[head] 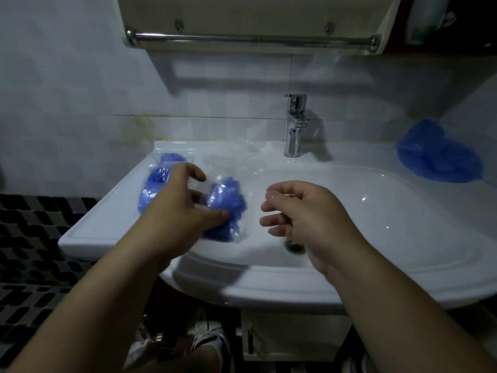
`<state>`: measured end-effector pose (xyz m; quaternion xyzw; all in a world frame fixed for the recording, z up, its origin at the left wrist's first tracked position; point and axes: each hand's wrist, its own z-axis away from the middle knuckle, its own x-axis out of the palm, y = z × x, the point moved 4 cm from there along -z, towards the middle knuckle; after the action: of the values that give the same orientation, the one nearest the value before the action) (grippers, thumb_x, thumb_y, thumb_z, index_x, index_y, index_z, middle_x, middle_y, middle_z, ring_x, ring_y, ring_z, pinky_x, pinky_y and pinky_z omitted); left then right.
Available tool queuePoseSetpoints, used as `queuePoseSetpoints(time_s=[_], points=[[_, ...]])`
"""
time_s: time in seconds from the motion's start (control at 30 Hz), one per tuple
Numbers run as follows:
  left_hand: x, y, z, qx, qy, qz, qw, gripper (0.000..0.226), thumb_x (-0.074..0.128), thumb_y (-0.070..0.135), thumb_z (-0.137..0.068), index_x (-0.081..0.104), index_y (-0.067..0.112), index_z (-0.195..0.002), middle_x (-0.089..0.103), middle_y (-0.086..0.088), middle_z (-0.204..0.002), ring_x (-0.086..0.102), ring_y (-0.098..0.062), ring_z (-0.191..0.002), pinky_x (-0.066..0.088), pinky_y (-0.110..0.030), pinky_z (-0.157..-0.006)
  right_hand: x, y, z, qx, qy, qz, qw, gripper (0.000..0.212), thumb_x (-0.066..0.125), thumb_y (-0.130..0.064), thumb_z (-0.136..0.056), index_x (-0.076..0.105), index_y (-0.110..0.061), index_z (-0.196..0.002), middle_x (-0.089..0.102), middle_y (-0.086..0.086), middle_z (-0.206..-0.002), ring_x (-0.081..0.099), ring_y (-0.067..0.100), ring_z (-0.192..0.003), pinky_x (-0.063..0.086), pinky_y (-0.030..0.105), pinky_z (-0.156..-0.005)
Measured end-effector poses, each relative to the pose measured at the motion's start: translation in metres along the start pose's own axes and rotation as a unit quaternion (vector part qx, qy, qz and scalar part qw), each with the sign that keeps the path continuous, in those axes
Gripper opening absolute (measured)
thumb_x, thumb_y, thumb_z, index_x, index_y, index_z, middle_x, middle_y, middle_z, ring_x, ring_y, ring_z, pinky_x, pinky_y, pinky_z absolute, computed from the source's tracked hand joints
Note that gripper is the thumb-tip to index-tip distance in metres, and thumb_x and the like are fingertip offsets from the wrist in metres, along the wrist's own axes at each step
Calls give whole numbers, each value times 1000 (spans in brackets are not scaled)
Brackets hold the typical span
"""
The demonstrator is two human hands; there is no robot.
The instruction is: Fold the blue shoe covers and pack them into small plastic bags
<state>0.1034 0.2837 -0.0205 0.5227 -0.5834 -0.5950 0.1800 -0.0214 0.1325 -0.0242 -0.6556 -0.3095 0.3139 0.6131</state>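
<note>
Shoe covers [438,157], loose and blue, lie heaped on the sink [403,278] rim at the right of the frame, well apart from both hands. At left centre, packed bags [152,189] of covers lie on the sink's flat side. Another filled bag [227,205] lies just right of them at the basin's edge. The left hand [177,205] reaches over it, thumb touching the blue bundle; whether its grip has closed on the bag cannot be told. The right hand [306,211] hovers over the basin, grip released, fingers loosely curled, holding nothing. A tap [294,125] stands upper centre.
</note>
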Motion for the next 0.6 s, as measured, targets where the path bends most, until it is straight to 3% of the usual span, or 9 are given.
queuePoseSetpoints(time_s=[0.1, 0.23, 0.37, 0.47, 0.6], points=[[-41, -18, -13, 38, 118, -167, 978, 37, 81, 14, -71, 49, 22, -87, 59, -1, -78, 58, -29, -74, 42, -36, -67, 16, 0, -3, 5, -15, -6, 1000, 8, 63, -13, -91, 67, -12, -98, 71, 10, -89, 69, 18, -66, 55, 29, -63], [-63, -45, -27, -2, 137, -276, 951, 20, 78, 16, -74, 59, 22, -70, 58, -3, -78, 55, -28, -72, 34, -30, -63, 24, 5, -4, 2, -31, 23, 999, 12, 63, -9, -89, 68, -15, -98, 71, 9, -89, 70, 18, -69, 57, 30, -67], [-62, -54, -46, -24, 146, -297, 943, 13, 76, 17, -77, 63, 21, -77, 64, -10, -86, 61, -34, -86, 39, -31, -70, 18, 6, -6, -4, -25, 41, 999, 13, 63, -9, -88, 68, -16, -98, 71, 9, -90, 71, 17, -69, 57, 27, -66], [-62, -54, -61, -38, 146, -331, 931, 8, 71, 20, -78, 67, 15, -83, 69, -17, -90, 62, -38, -85, 47, -35, -72, 10, 6, -10, -9, -11, 44, 999, 14, 63, -9, -88, 68, -17, -97, 71, 10, -91, 71, 16, -69, 55, 26, -64], [-63, -46, -67, -77, 158, -386, 906, 23, 66, 26, -79, 65, 11, -97, 60, -23, -105, 59, -43, -93, 51, -44, -82, -3, 4, -14, -11, 3, 50, 999, 14, 64, -8, -87, 68, -17, -97, 71, 11, -90, 70, 15, -68, 55, 24, -62]])
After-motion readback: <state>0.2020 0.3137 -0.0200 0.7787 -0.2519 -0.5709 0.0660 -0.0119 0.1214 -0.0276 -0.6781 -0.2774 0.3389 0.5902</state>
